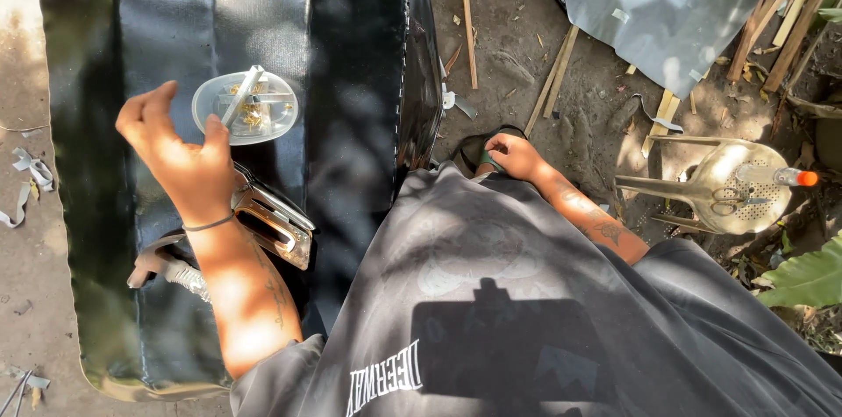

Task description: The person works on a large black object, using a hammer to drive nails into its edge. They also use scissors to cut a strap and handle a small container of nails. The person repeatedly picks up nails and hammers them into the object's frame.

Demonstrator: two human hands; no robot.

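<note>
Glossy black vinyl sheet (351,75) bears a round clear lid (245,107) of staples.

We note a glossy black vinyl-like sheet (263,40), smooth and reflective, across the upper left of the frame. On it sits a clear plastic lid (246,107) holding brass-coloured metal pieces, and below it a polished metal staple gun (272,222). At right we record rough wooden slats (553,75), matt grey sheeting (667,5), bare earth and a beige plastic stool (737,185).
</note>
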